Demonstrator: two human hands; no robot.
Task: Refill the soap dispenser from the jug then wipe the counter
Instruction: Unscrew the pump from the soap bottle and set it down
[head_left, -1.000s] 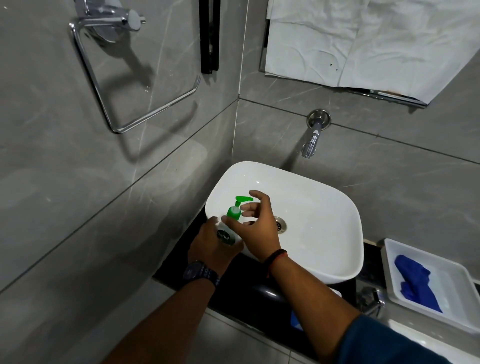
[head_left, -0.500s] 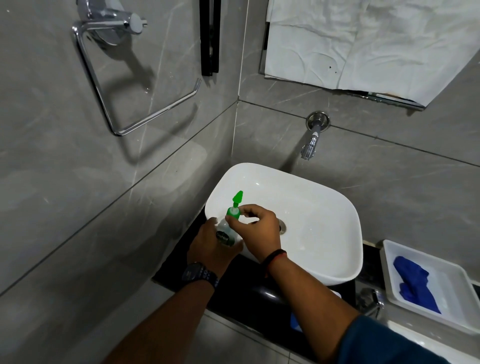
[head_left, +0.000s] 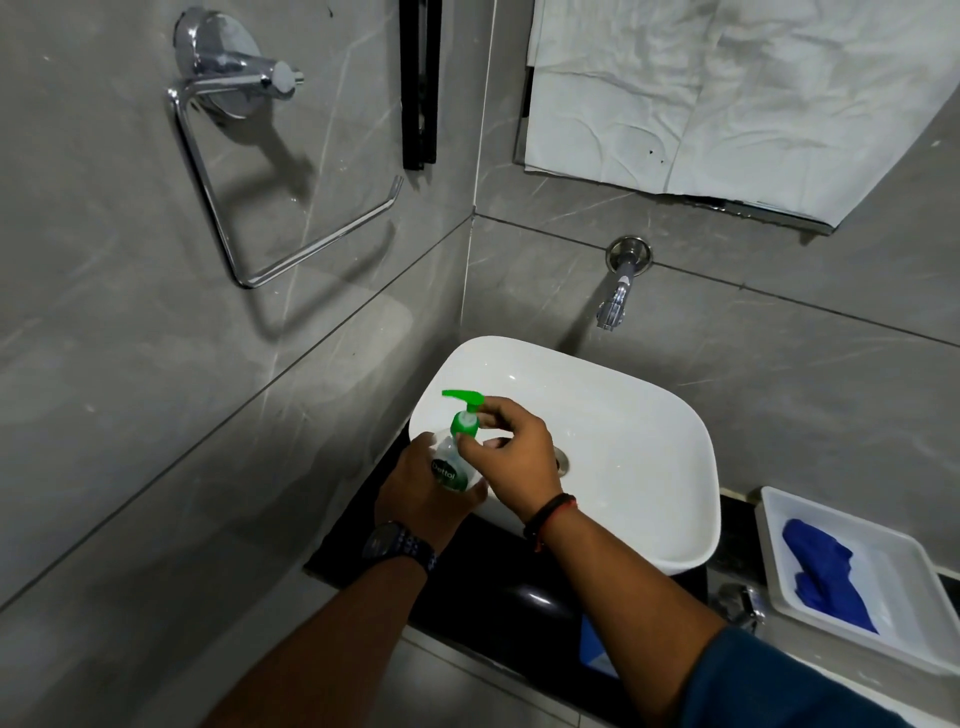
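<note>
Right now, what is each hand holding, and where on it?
The left hand grips the soap dispenser around its clear body; the right hand pinches its green pump collar.

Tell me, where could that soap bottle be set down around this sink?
The black counter shows a bare strip between the white basin and the grey side wall, under the left hand. The basin's bowl is bare right of the drain. The white tray has room beside its blue cloth. It is crowded where both hands hold the soap dispenser.
</note>
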